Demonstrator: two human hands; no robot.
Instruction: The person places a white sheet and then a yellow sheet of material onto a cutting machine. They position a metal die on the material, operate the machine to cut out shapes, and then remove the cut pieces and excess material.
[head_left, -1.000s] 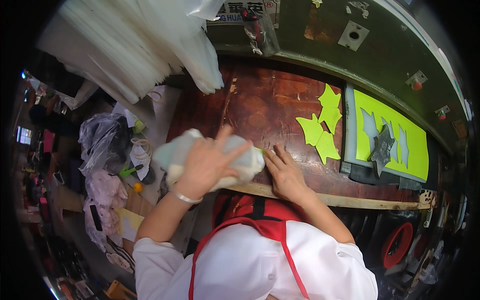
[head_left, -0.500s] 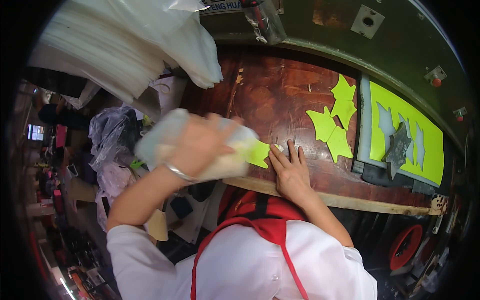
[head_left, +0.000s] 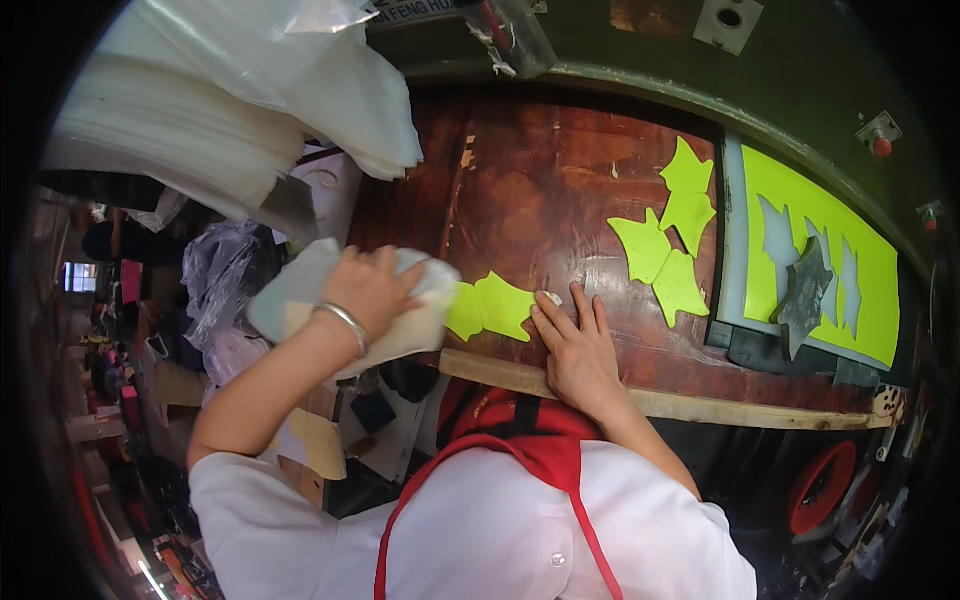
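Note:
My left hand [head_left: 372, 290], with a bangle at the wrist, grips a soft whitish cloth or pad [head_left: 428, 322] from above at the table's left end. Beside the cloth lie two neon yellow-green cut pieces [head_left: 503, 306] with pointed corners, one of them partly hidden by it. My right hand [head_left: 580, 350] rests on the table with fingers stretched out. Its index finger is at the right edge of the nearer piece, by a small whitish bit [head_left: 553, 298]. Farther right, several more yellow-green pieces [head_left: 641, 247] lie in a loose group.
A yellow-green sheet [head_left: 872, 290] with cut-outs lies on a pale board [head_left: 733, 240] at the right, a dark star-like metal die [head_left: 803, 298] on it. Stacked white sheets [head_left: 230, 110] overhang the upper left. A green machine panel [head_left: 800, 70] borders the far side of the brown table [head_left: 530, 190].
My left hand and the cloth have moved left, uncovering more of the yellow-green pieces. My right hand stays at about the same place.

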